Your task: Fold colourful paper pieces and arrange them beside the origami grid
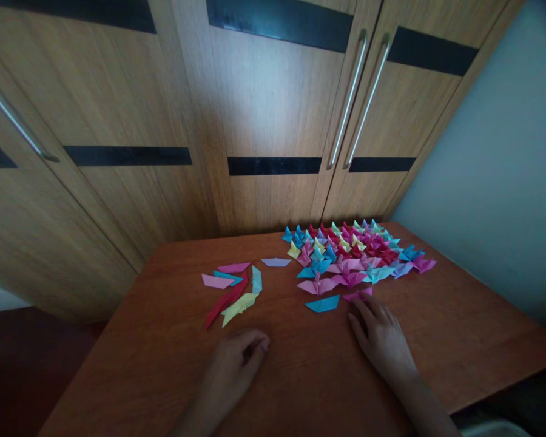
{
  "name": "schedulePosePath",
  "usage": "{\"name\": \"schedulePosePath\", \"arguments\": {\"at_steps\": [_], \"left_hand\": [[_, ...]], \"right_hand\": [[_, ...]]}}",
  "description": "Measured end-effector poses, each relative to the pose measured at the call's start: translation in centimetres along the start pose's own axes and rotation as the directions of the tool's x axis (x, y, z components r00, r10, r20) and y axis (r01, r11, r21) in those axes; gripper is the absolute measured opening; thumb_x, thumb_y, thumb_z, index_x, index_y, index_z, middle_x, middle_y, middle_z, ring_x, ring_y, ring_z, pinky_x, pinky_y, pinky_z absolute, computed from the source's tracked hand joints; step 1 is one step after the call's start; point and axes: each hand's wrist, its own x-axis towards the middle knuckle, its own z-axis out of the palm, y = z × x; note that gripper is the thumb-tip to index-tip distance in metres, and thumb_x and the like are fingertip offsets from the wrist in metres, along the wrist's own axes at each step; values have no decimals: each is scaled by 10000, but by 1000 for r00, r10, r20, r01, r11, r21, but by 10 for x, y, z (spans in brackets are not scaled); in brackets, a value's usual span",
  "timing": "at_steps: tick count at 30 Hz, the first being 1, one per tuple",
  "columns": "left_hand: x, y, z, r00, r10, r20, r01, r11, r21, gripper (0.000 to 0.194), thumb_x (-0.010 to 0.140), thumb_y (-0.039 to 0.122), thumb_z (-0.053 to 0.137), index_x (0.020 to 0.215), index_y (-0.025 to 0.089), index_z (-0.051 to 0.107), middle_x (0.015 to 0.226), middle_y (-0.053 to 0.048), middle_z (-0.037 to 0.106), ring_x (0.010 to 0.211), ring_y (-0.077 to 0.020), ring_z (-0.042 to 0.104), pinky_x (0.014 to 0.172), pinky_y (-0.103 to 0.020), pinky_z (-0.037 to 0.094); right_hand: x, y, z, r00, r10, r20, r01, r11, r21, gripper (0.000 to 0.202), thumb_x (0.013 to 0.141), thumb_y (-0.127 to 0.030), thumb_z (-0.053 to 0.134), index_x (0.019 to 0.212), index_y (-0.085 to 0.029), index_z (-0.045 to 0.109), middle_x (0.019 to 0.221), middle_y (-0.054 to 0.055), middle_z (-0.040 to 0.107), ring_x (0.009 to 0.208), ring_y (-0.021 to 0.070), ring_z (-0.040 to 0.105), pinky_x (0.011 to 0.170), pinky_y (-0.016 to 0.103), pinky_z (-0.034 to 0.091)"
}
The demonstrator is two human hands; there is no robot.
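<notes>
My right hand (pixel 382 343) rests on the wooden table with its fingers stretched forward. Its fingertips touch a magenta folded paper piece (pixel 358 295), and the thumb lies apart from the paper. Just left of that sits a flat blue folded paper piece (pixel 323 304). Beyond them stand rows of origami cranes in many colours, such as a pink crane (pixel 317 285) and a blue crane (pixel 319 267). My left hand (pixel 236 367) is closed near the table's front, thumb and forefinger tips together, with nothing visible in it. Nearest to it is a yellow folded paper piece (pixel 239 308).
Left of the cranes lie more flat folded papers: a long red piece (pixel 226 301), a light pink piece (pixel 216 281), a pale teal piece (pixel 257 280) and a lavender piece (pixel 276 263). Wooden cupboard doors (pixel 273 109) stand behind the table (pixel 164 340); a wall (pixel 495 182) borders its right side.
</notes>
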Motion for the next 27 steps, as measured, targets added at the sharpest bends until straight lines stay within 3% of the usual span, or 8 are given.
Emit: {"name": "schedulePosePath", "arguments": {"at_steps": [16,27], "left_hand": [[-1,-3,1,1000,1,14,-2,1000,24,215,864,265,445,791,226,643,782,-2,675,737,-170,605,677,-237,416],[-2,-1,-1,1000,1,29,-2,999,39,219,860,244,435,814,221,648,777,-3,668,697,-163,589,633,-238,402]], "right_hand": [[-1,-3,1,999,9,-50,-8,1000,18,409,881,-403,442,1225,-194,515,1310,151,473,1183,321,451,895,490,447],[0,-9,0,993,76,88,-67,993,-93,494,902,-450,381,1300,-174,481,1349,160,456,1235,322,412,942,497,390]]}}
